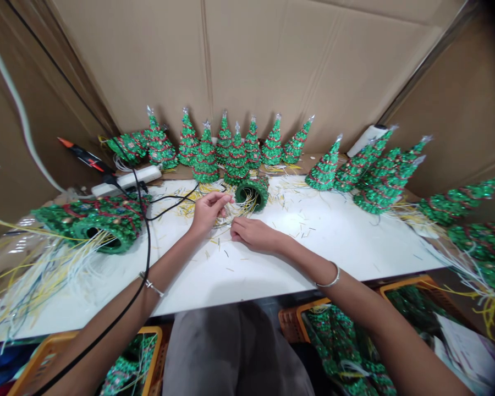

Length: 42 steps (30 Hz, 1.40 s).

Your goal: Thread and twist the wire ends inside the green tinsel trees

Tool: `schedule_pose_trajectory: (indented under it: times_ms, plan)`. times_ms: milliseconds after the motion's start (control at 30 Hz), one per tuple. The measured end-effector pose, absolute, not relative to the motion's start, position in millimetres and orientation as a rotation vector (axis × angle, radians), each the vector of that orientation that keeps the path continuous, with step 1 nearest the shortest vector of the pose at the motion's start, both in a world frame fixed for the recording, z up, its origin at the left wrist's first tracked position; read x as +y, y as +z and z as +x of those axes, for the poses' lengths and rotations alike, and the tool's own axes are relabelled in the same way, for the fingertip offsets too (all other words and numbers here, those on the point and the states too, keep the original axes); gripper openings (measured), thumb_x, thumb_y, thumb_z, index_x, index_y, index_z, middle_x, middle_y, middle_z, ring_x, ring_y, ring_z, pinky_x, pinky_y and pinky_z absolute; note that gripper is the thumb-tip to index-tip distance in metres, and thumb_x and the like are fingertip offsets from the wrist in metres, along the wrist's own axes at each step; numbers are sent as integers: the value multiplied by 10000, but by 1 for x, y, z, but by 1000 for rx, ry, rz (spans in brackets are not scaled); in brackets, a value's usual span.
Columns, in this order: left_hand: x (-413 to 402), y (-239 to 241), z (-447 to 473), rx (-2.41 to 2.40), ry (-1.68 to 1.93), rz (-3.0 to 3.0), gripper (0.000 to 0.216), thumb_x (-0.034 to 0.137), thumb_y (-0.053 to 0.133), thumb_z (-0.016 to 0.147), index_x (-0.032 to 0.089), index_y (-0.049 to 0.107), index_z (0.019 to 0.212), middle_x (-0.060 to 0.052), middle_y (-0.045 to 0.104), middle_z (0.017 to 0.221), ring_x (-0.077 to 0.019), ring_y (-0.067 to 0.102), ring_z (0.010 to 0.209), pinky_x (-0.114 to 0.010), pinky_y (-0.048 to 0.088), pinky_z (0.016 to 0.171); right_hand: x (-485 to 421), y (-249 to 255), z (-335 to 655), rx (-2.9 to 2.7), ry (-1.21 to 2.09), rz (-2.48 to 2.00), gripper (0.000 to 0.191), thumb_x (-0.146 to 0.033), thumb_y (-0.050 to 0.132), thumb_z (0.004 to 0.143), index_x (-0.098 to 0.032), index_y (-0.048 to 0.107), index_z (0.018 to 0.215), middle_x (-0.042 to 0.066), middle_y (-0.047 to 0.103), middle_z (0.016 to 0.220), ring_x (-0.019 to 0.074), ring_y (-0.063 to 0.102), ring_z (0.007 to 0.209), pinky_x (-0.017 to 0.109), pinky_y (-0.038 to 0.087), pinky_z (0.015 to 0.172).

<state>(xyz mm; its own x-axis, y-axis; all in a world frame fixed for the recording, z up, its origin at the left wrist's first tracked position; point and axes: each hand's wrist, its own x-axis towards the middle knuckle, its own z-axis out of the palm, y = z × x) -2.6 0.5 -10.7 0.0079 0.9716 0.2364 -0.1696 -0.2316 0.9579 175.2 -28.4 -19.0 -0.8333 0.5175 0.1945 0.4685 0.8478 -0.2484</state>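
A small green beaded Christmas tree (pixel 253 191) lies on its side on the white table (pixel 338 242), its hollow base facing me with thin wires (pixel 240 208) spilling out. My left hand (pixel 208 210) pinches some of those wires just left of the base, fingers curled. My right hand (pixel 253 234) rests on the table below the tree, fingers closed together near the wire ends; what they grip is too small to name. Both wrists wear thin bracelets.
Several upright trees (pixel 223 148) line the cardboard back wall. More trees lie tipped at right (pixel 379 176) and left (pixel 103 220) with long wires. A black cable (pixel 148 242) crosses my left arm from a white power strip (pixel 127 180). Orange baskets (pixel 313 319) sit below the table edge.
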Motion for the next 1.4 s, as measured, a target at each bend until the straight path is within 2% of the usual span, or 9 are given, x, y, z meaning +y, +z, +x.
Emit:
schedule_pose_trajectory:
  times_ms: [400,633,767,967,1200,1400]
  plan:
    - [0,-11,-4,944,1420,1242,315,433,801,685,152,703,789,-48,731,787,-55,492,448,-188,396,429,-28,-13,175,-2514,724,-814,91,-227,465,966,-180,520,910,43,595,867,158,528,787,281,418,734]
    - [-1,-9,-3,949,1423,1244,318,440,807,671,156,701,766,-40,727,782,-58,491,458,-194,401,439,-25,-12,176,-2255,630,-622,199,-299,431,1005,-185,572,922,52,576,856,156,536,797,286,441,755]
    - [-2,-7,-2,952,1412,1227,326,450,812,656,162,704,767,-32,719,763,-61,490,455,-201,402,442,-24,-14,176,-1977,583,-762,232,-358,461,997,-187,591,907,31,560,797,141,497,712,275,422,691]
    - [-7,-9,3,923,1374,1324,286,435,799,669,174,702,732,-3,669,660,-73,482,441,-220,385,442,-25,-14,171,-1764,721,-931,295,-458,487,966,-188,605,970,25,584,800,128,486,657,260,397,604]
    - [-8,-13,5,919,1365,1381,267,428,783,696,175,711,744,11,624,616,-83,487,456,-227,383,459,-30,-10,165,-1783,723,-940,261,-416,510,956,-174,605,921,15,571,772,117,465,638,256,375,598]
    - [-9,-9,4,953,1373,1357,297,452,790,681,173,696,724,21,601,564,-84,475,440,-228,371,454,-28,-12,167,-1699,799,-933,222,-375,534,939,-183,569,1046,-39,466,672,110,426,585,246,340,561]
